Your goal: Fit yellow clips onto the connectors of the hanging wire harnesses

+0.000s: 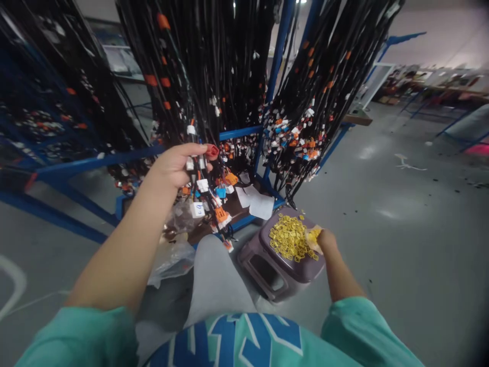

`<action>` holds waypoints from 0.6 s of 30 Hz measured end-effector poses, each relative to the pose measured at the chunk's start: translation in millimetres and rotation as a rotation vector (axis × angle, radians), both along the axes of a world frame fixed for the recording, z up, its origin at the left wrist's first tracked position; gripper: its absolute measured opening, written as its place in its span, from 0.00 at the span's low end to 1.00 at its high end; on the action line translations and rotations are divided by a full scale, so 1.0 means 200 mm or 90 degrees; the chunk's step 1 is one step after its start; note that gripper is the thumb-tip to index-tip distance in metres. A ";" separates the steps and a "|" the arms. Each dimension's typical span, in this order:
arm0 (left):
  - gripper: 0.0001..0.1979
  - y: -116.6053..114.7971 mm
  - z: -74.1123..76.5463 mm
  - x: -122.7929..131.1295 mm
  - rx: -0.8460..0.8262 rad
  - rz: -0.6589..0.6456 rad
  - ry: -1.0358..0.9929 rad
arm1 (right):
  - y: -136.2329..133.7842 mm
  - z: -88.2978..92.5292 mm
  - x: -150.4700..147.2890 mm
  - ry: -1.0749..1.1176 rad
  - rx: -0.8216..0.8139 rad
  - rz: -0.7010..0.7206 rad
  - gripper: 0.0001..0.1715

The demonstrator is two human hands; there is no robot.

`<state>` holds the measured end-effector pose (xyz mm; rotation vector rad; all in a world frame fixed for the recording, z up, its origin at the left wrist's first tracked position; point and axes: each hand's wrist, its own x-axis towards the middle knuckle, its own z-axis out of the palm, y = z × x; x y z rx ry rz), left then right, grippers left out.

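My left hand [178,162] is raised in front of the hanging wire harnesses [202,61]. Its thumb and fingers pinch a red connector [212,151] at the end of a harness, and white connectors [202,185] dangle just below. Orange connectors [221,215] and a blue one [220,192] hang lower in the same bunch. Down to the right, my right hand [326,240] is at the edge of a heap of small yellow plastic clips [288,235]. Its fingers are closed around a pale, crumpled-looking piece [314,238] with yellow in it; exactly what this is stays unclear.
The clips lie on a purple-grey plastic stool [267,244] by my knee. Blue rack bars [240,133] carry the harnesses, and another dense bunch [301,135] hangs at right. White papers [260,203] and a clear plastic bag [173,257] lie low by the rack.
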<state>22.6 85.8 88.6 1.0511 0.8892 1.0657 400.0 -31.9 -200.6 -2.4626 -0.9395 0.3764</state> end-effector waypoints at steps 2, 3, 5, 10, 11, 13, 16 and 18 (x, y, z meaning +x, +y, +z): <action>0.05 0.00 -0.01 -0.01 0.007 -0.013 -0.011 | 0.01 0.06 -0.02 0.066 0.030 0.000 0.10; 0.05 0.00 -0.01 -0.02 0.009 -0.018 -0.018 | 0.02 0.10 -0.03 0.099 0.057 0.005 0.10; 0.05 0.00 -0.01 -0.03 0.008 -0.025 -0.029 | 0.06 0.20 -0.10 0.160 0.139 0.034 0.12; 0.04 -0.01 -0.01 -0.04 0.005 -0.042 -0.039 | 0.17 0.54 -0.46 0.325 0.353 0.212 0.19; 0.04 -0.01 0.00 -0.04 0.006 -0.041 -0.041 | 0.19 0.62 -0.54 0.443 0.426 0.292 0.20; 0.03 -0.01 0.00 -0.04 0.007 -0.040 -0.044 | 0.21 0.77 -0.71 0.643 0.523 0.412 0.21; 0.03 -0.02 0.00 -0.04 0.007 -0.045 -0.041 | 0.24 0.94 -0.89 0.798 0.564 0.504 0.20; 0.04 -0.01 0.00 -0.05 0.006 -0.050 -0.037 | 0.25 1.02 -0.96 0.844 0.565 0.535 0.18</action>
